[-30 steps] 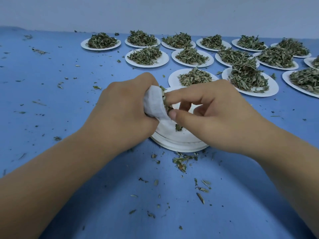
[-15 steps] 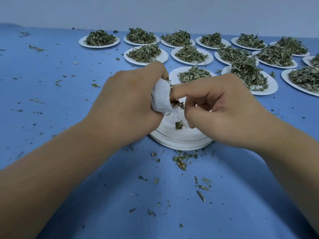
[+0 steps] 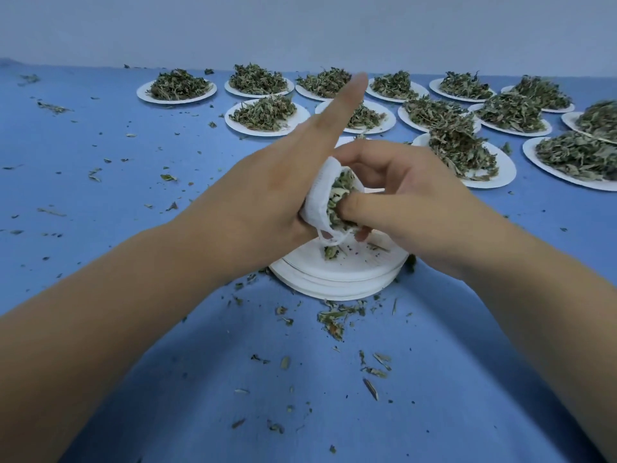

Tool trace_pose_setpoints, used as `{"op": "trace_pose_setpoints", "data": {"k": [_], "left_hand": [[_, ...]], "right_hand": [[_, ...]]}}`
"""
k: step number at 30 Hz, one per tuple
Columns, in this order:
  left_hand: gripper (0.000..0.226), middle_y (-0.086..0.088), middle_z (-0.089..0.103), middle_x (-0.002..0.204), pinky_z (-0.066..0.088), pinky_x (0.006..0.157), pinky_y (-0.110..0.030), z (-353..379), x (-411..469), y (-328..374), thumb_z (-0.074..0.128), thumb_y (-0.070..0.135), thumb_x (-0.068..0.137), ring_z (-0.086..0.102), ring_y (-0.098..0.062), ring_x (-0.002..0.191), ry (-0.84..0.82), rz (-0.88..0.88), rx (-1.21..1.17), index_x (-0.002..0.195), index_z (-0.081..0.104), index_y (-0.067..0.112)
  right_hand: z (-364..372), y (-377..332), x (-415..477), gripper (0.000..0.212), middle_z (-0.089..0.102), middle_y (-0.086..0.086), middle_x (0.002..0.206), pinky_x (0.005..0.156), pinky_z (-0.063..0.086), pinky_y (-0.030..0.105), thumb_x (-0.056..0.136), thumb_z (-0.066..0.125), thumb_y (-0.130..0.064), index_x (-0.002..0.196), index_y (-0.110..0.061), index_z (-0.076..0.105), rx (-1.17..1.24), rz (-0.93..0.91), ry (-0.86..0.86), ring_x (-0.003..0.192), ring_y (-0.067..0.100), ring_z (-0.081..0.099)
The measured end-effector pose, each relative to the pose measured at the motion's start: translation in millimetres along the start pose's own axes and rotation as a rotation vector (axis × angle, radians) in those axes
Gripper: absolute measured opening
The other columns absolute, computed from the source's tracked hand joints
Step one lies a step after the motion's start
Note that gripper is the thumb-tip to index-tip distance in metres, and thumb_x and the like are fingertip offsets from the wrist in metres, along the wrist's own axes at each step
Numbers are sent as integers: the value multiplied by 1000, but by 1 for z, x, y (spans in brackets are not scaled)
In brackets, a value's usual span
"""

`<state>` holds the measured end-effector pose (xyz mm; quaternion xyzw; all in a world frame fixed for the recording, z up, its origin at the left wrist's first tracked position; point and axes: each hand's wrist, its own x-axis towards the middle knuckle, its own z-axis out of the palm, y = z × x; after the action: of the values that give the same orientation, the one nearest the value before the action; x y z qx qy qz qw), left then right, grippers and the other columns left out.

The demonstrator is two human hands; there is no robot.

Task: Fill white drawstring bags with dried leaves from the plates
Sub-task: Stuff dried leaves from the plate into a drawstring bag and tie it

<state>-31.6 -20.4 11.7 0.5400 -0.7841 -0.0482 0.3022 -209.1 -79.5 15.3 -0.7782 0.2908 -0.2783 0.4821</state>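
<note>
Heaped plates [image 3: 267, 132] crowd the far right; the blue table [image 3: 83, 195] lies open leftward.

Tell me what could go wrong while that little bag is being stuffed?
The white bag looks brimful where the right hand thumbs leaves in, so more may spill, as crumbs dot the table. The drawstring dangles over the stacked plates and might snag. The left hand holds it with one finger raised; it could slip.

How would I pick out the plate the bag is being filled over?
On the blue table, look nearest the camera, in front of the leaf-heaped plates. Under the left hand gripping the white bag, and the right hand pinching dried leaves, sits a stack of white plates. Only it is stacked and nearly bare of leaves.
</note>
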Motion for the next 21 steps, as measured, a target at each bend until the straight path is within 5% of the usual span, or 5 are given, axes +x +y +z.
{"op": "trace_pose_setpoints", "data": {"k": [5, 7, 9, 12, 21], "left_hand": [[126, 17, 28, 161, 28, 88, 5, -5, -8, -5, 78, 69, 60, 43, 8, 127, -44, -69, -85, 156, -2, 48], [124, 32, 21, 158, 23, 90, 10, -7, -18, -2, 79, 76, 56, 5, 6, 131, -11, -114, -117, 155, 8, 51], [92, 41, 36, 146, 30, 98, 2, -5, -26, 4, 70, 81, 64, 32, 23, 131, 122, -174, -136, 145, 37, 52], [44, 19, 66, 113, 53, 93, -24, 0, -29, 10, 69, 60, 82, 60, 2, 109, 360, -204, -81, 117, 66, 32], [13, 9, 61, 74, 46, 57, -14, 10, -25, 18, 72, 29, 86, 60, -12, 66, 403, -238, -112, 79, 61, 26]], "right_hand": [[0, 1, 1, 21, 76, -8, 97, 67, 59, 36, 78, 74, -10, 96, -21, 74, -98, -14, 174, 65, 18, 70], [-1, 0, 2, 19, 72, -14, 92, 61, 54, 32, 70, 75, -22, 89, -27, 72, -144, -11, 257, 58, 12, 63], [-1, 0, 3, 18, 69, -17, 90, 58, 51, 29, 66, 74, -28, 83, -32, 69, -174, 0, 294, 57, 9, 60], [3, -1, 2, 15, 67, -22, 84, 49, 43, 20, 70, 76, -27, 81, -32, 67, -177, -16, 303, 51, 3, 57], [6, 1, 2, 19, 69, -16, 89, 52, 42, 17, 74, 76, -16, 83, -29, 66, -241, -51, 315, 52, 3, 61]]}}
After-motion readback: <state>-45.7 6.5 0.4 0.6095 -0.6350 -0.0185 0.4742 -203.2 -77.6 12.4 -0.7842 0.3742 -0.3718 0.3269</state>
